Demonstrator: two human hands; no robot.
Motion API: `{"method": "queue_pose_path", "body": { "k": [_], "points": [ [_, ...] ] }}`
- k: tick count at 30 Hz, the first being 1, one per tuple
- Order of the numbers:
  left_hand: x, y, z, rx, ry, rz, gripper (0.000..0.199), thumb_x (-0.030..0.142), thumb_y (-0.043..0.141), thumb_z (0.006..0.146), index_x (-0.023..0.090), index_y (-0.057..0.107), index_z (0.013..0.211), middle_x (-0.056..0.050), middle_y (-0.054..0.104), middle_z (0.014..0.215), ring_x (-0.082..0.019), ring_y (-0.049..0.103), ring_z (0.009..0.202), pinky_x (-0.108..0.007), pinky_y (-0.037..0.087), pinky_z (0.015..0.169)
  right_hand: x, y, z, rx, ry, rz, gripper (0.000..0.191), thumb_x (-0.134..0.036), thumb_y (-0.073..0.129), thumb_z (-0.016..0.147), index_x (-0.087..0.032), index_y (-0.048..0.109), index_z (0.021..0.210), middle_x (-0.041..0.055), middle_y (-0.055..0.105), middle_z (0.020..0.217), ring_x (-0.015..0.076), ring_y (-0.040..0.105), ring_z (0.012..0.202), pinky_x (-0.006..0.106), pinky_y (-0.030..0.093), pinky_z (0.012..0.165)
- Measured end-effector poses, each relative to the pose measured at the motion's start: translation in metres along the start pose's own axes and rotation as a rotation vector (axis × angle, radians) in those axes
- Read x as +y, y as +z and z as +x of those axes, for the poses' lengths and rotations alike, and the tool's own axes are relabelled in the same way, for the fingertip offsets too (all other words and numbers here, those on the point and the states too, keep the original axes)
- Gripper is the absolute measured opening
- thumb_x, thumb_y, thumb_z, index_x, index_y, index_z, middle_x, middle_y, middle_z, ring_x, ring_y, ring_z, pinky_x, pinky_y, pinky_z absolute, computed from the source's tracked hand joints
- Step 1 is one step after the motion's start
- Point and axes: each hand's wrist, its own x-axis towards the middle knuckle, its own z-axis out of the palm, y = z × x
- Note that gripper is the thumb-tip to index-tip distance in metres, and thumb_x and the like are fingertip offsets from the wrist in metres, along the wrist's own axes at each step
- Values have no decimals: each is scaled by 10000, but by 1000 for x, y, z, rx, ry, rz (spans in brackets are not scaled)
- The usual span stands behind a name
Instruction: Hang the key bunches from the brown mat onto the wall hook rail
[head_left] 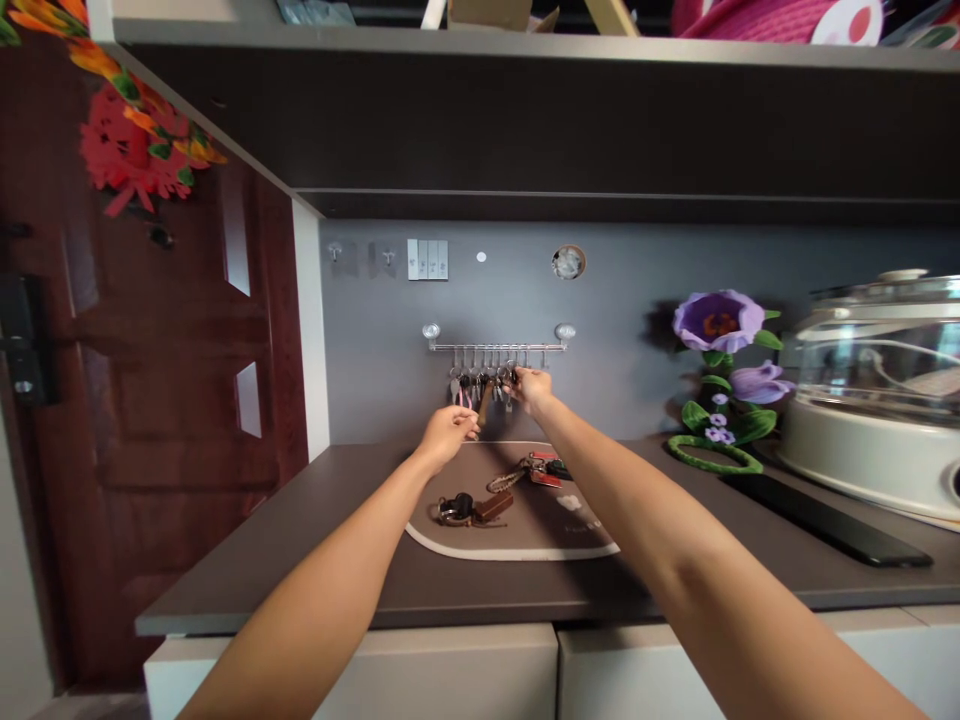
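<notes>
Keys hang on rack; black bunch and red bunch lie on mat. I see left hand pinching tag; right hand curled at keys, pinch unclear. Tag points down, long axis near vertical, foot leaning left.

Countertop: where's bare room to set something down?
Free: counter left of the mat, toward the door; front strip between mat and edge. Crowded: right side, with flowers, black slab, appliance; mat, with two key bunches; hook rail, with hanging keys, left hand and right hand.
</notes>
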Motion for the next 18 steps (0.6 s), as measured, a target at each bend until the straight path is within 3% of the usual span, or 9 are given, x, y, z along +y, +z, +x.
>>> {"method": "queue_pose_path", "body": {
  "k": [8,18],
  "points": [
    [2,-6,3,-10,-51,-63,154,213,589,700,113,567,815,-24,613,649,-70,549,536,-202,419,566,10,-8,-3,-44,-1,-44,62,-147,507,716,-185,484,673,-61,381,422,67,383,404,245,486,526],
    [10,-12,1,-66,-139,-15,214,222,611,684,117,557,863,-44,629,727,-73,566,582,-199,417,583,13,-23,-12,-54,-31,-152,119,-95,536,634,-156,551,734,-8,555,610,80,497,547,206,426,566]
  ]
}}
